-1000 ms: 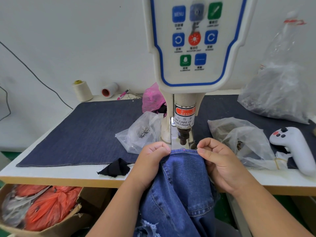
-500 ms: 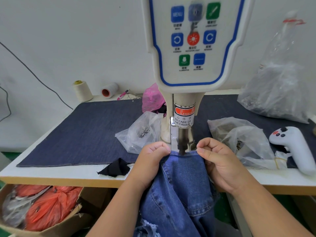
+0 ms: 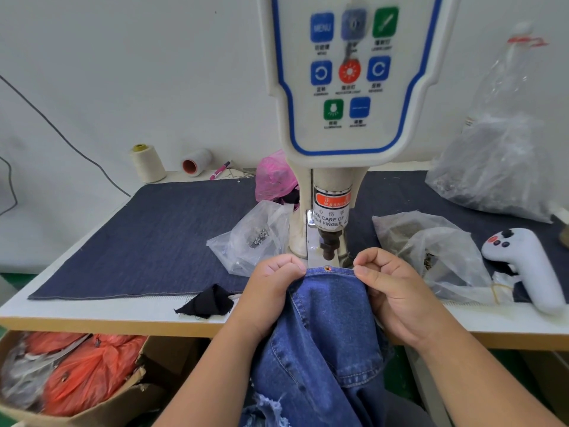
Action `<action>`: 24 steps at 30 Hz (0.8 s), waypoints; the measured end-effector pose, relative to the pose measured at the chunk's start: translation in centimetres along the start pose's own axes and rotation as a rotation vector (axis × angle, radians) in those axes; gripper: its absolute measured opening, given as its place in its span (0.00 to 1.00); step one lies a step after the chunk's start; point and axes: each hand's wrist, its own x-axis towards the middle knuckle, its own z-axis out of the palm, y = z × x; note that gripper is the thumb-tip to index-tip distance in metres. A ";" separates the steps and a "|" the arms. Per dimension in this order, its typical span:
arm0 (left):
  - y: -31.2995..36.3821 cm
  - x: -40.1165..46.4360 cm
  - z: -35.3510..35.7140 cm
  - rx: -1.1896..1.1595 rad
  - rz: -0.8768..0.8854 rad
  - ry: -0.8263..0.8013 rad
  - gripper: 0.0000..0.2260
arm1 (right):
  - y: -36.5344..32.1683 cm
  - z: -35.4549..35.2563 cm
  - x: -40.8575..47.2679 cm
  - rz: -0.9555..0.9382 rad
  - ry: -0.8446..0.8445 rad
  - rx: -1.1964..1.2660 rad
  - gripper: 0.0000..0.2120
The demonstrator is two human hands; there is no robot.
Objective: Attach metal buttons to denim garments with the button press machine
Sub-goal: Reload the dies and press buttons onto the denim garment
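Note:
A blue denim garment (image 3: 326, 328) hangs from the table's front edge, its top hem lying under the button press machine (image 3: 351, 87). My left hand (image 3: 271, 285) pinches the hem on the left and my right hand (image 3: 388, 288) pinches it on the right, holding it taut. A small copper-coloured metal button (image 3: 327, 268) sits in the hem between my hands. The dark press head (image 3: 328, 246) stands raised just above the button.
Clear bags of metal parts lie left (image 3: 252, 238) and right (image 3: 431, 254) of the machine, a large one (image 3: 498, 167) at the back right. A white controller (image 3: 526, 266), black cloth scrap (image 3: 206, 303), thread cones (image 3: 147, 163) and a box of orange bags (image 3: 77, 374) surround the dark denim mat (image 3: 154, 235).
The press head came down onto the hem half a second ago and has risen again. A metal button now sits in the hem. Both hands kept their hold.

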 end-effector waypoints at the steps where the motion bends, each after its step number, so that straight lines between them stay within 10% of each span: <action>1: -0.1 0.0 0.0 -0.004 0.003 -0.004 0.09 | 0.0 0.0 0.0 0.000 0.003 0.003 0.08; 17: -0.3 -0.5 0.2 0.008 0.109 -0.008 0.07 | 0.3 -0.1 -0.7 -0.054 -0.060 -0.017 0.13; 24: 1.1 -3.2 0.4 0.091 0.220 -0.010 0.07 | 0.5 3.0 -6.1 -0.158 0.235 -0.649 0.23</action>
